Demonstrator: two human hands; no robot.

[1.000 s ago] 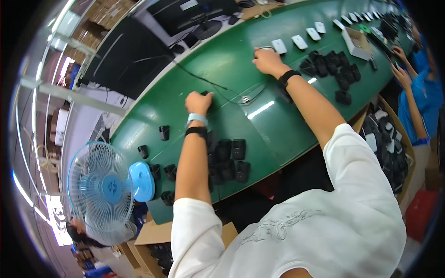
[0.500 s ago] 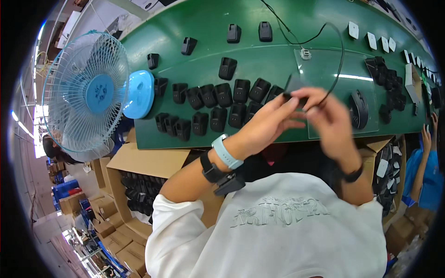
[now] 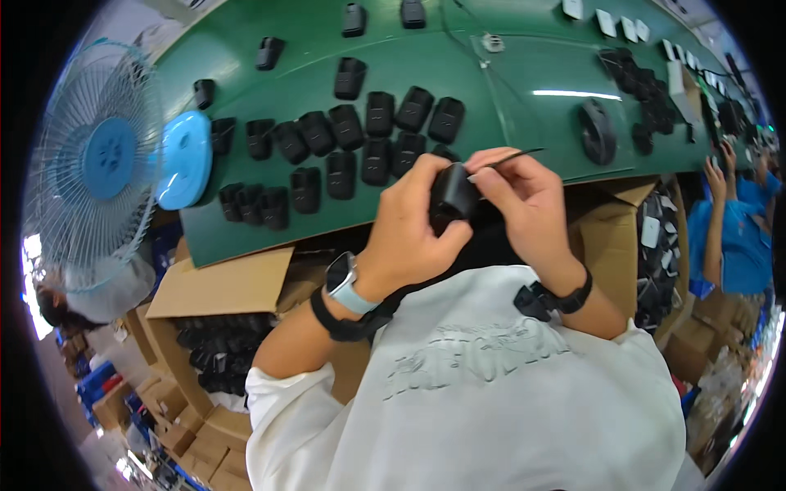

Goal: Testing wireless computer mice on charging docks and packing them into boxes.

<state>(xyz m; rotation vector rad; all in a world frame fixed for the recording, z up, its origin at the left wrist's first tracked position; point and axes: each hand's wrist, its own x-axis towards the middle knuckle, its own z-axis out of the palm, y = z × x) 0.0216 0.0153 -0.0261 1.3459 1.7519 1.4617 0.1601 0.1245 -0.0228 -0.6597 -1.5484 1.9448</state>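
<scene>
My left hand point(image 3: 403, 231) is closed round a small black plastic device, a charger-like block point(image 3: 455, 195), held in front of the table's near edge. The fingers of my right hand point(image 3: 528, 200) pinch a thin black cable point(image 3: 517, 155) against the upper right of that block. The cable's end is hidden by my fingers, so I cannot tell whether it is in the block. Several similar black blocks point(image 3: 341, 174) stand in loose rows on the green table point(image 3: 286, 90), left of my hands. A black ring-shaped coil point(image 3: 597, 131) lies to the right.
A fan point(image 3: 110, 158) with a blue base point(image 3: 184, 159) stands at left. Open cardboard boxes holding black parts point(image 3: 225, 352) sit below the table edge on both sides. White pieces point(image 3: 606, 23) and a heap of black parts point(image 3: 643, 90) lie far right, near a co-worker's blue sleeve point(image 3: 729, 237).
My head view has shifted, so the table sits higher and further left. Both hands have come closer to the table's near edge, and the block between them now shows clearly.
</scene>
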